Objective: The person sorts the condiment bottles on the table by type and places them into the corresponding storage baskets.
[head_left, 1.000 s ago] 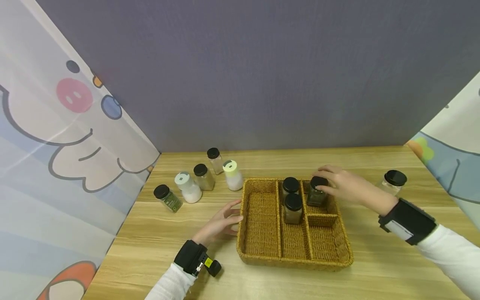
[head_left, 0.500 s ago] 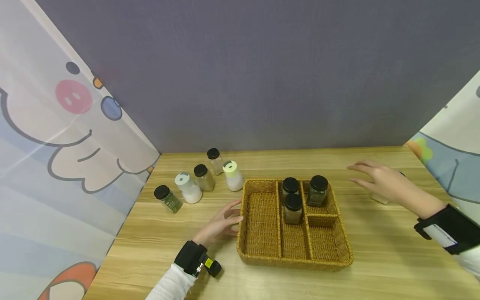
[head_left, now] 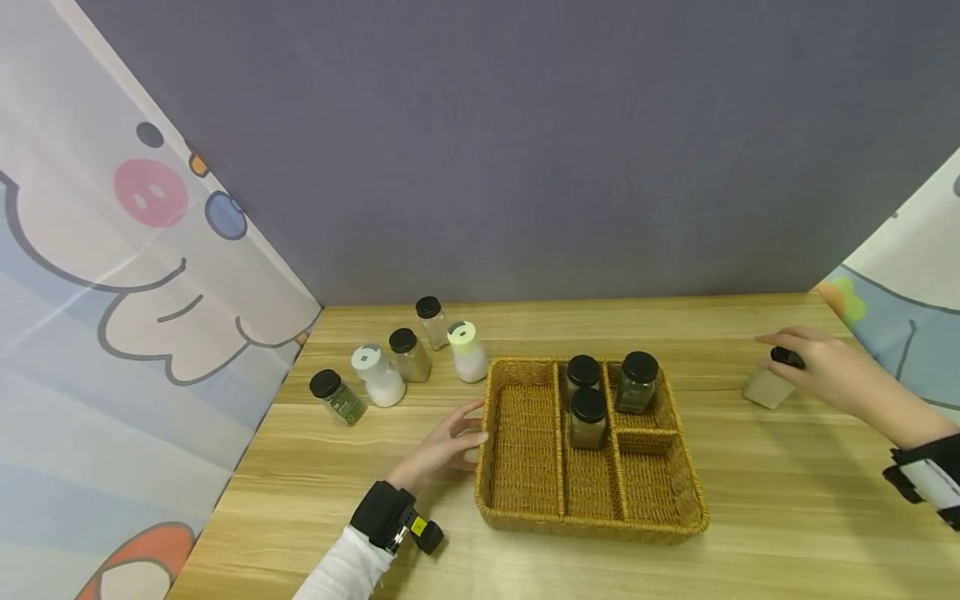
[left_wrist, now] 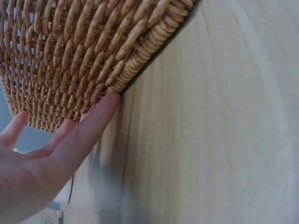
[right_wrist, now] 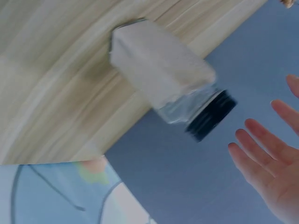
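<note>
My left hand rests against the left side of a woven divided basket; in the left wrist view its extended fingertips touch the wicker wall near the base. At the right of the table, my right hand hovers by a spice jar with a black lid and pale contents. The right wrist view has this jar upright on the wood, its lid a little apart from my spread fingers. Inside the basket, two dark-lidded jars share the middle compartment, and another jar stands in the back right one.
Left of the basket stand a green-labelled jar, a white-capped shaker, a yellow-green-capped shaker and two black-lidded jars. A grey panel rises behind the table, with printed curtains at the sides.
My right hand has let go of the jar in the back right compartment and moved right, to the pale jar outside the basket. My left hand stays at the basket.
</note>
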A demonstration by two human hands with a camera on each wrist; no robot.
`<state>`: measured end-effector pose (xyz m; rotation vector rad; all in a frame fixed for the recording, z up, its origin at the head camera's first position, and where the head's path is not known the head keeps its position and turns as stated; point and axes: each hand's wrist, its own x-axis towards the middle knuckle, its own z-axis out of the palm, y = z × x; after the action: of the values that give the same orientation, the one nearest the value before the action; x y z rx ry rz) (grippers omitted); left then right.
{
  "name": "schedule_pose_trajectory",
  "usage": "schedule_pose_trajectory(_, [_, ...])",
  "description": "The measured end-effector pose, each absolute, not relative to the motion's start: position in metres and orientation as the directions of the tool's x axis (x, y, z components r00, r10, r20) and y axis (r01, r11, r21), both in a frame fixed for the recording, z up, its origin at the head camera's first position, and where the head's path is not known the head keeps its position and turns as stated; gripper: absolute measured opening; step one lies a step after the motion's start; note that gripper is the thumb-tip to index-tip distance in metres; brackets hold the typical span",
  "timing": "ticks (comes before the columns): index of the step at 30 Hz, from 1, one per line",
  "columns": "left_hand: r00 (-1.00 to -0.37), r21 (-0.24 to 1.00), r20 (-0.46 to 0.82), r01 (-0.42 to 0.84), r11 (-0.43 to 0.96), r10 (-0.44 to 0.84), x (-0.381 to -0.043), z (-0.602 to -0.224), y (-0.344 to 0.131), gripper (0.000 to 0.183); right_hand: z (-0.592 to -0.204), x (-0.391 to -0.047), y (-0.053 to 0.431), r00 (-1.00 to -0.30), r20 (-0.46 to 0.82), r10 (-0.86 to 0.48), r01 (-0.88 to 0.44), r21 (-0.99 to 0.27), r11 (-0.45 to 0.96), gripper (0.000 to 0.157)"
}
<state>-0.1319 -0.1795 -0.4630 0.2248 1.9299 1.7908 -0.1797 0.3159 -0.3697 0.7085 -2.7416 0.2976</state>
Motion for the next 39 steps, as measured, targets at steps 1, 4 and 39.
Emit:
schedule_pose_trajectory(1, [-0.864,0.967,-0.255,-0.220,0.129,0.435,-0.132,-0.462,-0.179,0.072,-0.370,-0.180,0.318,-0.851,0.311,-0.422,-0.477,-0.124,0.870,0.034])
schedule_pose_trajectory(4, [-0.864,0.966,-0.257,-0.220,0.135,0.432,-0.131,-0.460,-0.177,0.071,-0.373,-0.180,0.324,-0.888,0.254,-0.383,-0.422,-0.118,0.899,0.040])
schedule_pose_trajectory(39, [-0.878,0.979,-0.200,-0.198,0.051,0.434,-0.133,-0.466,-0.183,0.066,-0.395,-0.189,0.342,-0.825,0.343,-0.448,-0.512,-0.121,0.850,0.038])
